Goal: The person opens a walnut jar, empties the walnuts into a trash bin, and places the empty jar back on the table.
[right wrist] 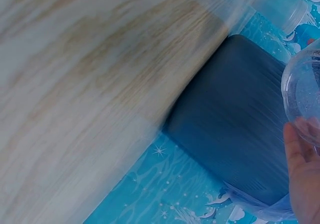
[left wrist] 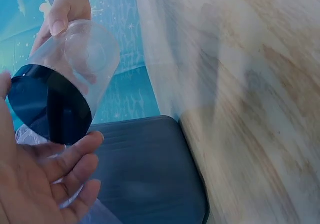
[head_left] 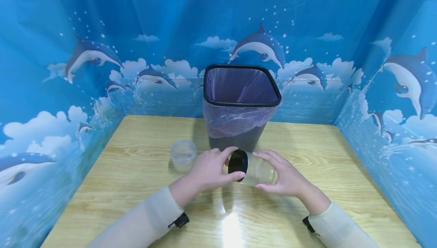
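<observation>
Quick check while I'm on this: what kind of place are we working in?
Probably a staged recording booth, not a real room: a wooden table closed in on three sides by a blue dolphin-print backdrop, holding just a lined black bin and clear containers.

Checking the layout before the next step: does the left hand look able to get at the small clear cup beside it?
Probably yes: the small clear cup stands just left of the left hand with bare table between, though that hand holds the jar's black lid.

Clear jar (head_left: 260, 171), black lid (head_left: 238, 163); black bin (head_left: 241, 104), lilac liner; blue dolphin-print backdrop (head_left: 85, 54); light wood-grain table (head_left: 136, 153).
</observation>
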`<state>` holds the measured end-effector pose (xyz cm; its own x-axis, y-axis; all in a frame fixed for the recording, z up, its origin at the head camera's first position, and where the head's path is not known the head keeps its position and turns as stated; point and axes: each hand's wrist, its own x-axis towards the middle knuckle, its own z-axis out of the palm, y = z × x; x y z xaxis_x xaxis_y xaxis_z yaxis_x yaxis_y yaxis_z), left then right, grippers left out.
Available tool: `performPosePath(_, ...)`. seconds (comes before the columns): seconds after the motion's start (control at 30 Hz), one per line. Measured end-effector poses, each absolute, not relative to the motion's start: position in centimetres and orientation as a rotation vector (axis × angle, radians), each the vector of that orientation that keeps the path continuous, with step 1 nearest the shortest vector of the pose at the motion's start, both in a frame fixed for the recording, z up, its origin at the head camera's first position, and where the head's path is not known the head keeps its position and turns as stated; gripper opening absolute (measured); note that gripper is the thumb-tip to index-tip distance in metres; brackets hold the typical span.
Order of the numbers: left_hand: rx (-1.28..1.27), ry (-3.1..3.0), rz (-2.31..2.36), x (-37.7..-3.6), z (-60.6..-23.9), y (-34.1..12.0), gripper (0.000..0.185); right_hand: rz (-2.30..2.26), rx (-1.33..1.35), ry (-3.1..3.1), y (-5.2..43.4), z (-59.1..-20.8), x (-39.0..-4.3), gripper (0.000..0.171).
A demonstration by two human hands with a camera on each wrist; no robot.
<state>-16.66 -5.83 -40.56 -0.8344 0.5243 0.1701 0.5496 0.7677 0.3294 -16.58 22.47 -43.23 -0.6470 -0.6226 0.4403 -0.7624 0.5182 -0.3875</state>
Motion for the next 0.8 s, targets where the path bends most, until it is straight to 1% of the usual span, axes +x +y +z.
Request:
performPosePath(0.13,-0.965,-2.904,-0.576,-16.88,-40.38,-6.18,0.093,0.831,1.174,-2.512,22.51,-43.16,-16.55,0.088)
performPosePath(0.3,-1.025,-2.877,-0.589,-17.12,-40.25,-6.47,0.094,0.826,1.178,-2.51,22.48,-43.11,-16.56,0.088)
performPosePath(0.8,-1.067,-2.83,-0.585,-17.17,-40.3,-6.67,0.092,0.824,1.2,-2.483,22.37,-43.11,-16.62,0.087)
